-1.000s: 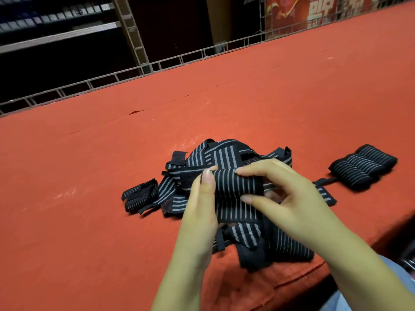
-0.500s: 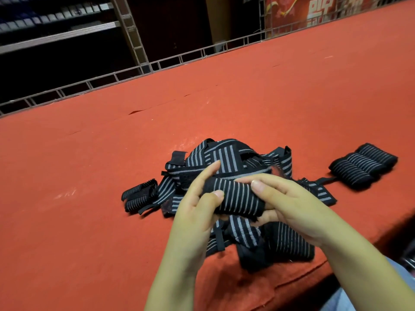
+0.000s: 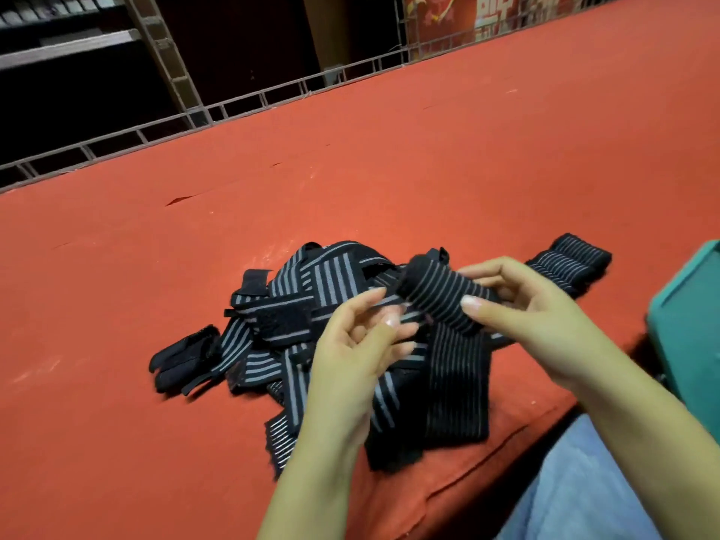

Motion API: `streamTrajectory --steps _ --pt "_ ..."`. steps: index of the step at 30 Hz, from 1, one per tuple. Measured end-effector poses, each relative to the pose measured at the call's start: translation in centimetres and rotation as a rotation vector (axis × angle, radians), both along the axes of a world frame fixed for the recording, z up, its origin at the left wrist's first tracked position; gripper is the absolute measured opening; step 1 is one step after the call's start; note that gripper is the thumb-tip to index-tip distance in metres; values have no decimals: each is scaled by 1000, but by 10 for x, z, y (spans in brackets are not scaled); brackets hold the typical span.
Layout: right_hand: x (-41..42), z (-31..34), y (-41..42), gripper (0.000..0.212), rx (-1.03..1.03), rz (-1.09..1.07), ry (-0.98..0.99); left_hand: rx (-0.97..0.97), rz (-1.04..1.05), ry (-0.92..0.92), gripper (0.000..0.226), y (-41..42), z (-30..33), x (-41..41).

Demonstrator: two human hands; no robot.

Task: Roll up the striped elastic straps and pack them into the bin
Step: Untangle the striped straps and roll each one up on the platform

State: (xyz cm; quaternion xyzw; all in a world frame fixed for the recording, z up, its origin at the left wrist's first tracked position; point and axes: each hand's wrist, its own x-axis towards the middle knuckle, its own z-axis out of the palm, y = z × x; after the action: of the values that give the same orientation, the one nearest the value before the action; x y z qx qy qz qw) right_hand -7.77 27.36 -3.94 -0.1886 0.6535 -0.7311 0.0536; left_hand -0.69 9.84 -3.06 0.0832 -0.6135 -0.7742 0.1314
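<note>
Your right hand (image 3: 533,321) grips rolled strap (image 3: 440,294) | your left hand (image 3: 358,344) loosely curled, holding nothing | strap pile (image 3: 311,305) on worktop (image 3: 389,169)

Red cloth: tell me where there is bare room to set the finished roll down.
Bare red cloth runs between the strap pile and the far wire rail, and left of the pile. It is crowded under both hands, and at the right, where rolled straps sit by the teal bin.
</note>
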Motion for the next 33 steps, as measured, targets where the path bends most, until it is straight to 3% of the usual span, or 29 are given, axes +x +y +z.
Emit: streamTrajectory --steps 10,15,20,23,29,33 --pt "-171 -6 136 23 116 -507 -155 -48 -298 -89 21 79 -1 -80" --pt "-236 -47 177 26 177 -653 -332 -32 -309 -127 20 94 -15 -102" --pt "-263 -88 183 20 326 -700 -388 -39 -251 -154 19 93 -27 -119" --pt "-269 -102 184 19 482 -716 -360 -36 -228 -167 19 90 -31 -121" --pt "-259 -88 182 45 988 -739 -292 -14 -208 -158 20 84 -30 -114" --pt "-240 -64 162 53 908 -765 -129 -32 -165 -110 21 72 -24 -100"
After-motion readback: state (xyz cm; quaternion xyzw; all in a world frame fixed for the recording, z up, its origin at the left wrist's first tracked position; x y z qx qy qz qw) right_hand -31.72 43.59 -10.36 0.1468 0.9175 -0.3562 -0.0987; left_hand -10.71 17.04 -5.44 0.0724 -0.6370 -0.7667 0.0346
